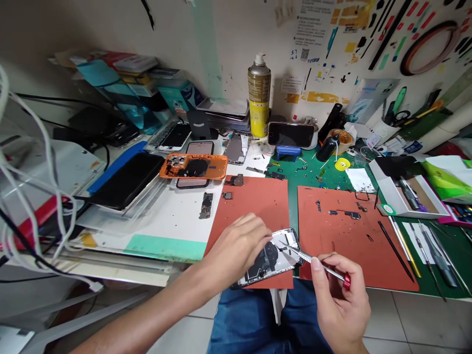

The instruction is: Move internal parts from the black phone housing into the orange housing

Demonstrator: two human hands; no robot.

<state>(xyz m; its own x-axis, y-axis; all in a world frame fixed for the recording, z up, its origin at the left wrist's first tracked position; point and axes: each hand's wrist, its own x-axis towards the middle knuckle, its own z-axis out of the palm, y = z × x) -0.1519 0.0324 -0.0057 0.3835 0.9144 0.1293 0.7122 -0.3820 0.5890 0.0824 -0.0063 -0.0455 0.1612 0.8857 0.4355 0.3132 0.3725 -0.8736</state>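
A phone screen assembly (273,255) lies at a slant over the front edge of the left reddish mat, its inner side with black and silver parts facing up. My left hand (241,243) is curled over its upper left edge, gripping it; the fingertips are partly hidden. In my right hand (339,297) is a pen-like craft knife (320,266) with a knurled metal collar and a red end. Its pointed tip is over the silver area near the screen's right end; whether it touches cannot be seen.
Small phone parts lie on the left mat (254,196) and right mat (332,241). An orange phone housing (208,167) and a circuit board (206,205) are at left. Behind stand a spray can (259,96) and a propped phone (291,134). Tweezers and slim tools (424,253) lie at right.
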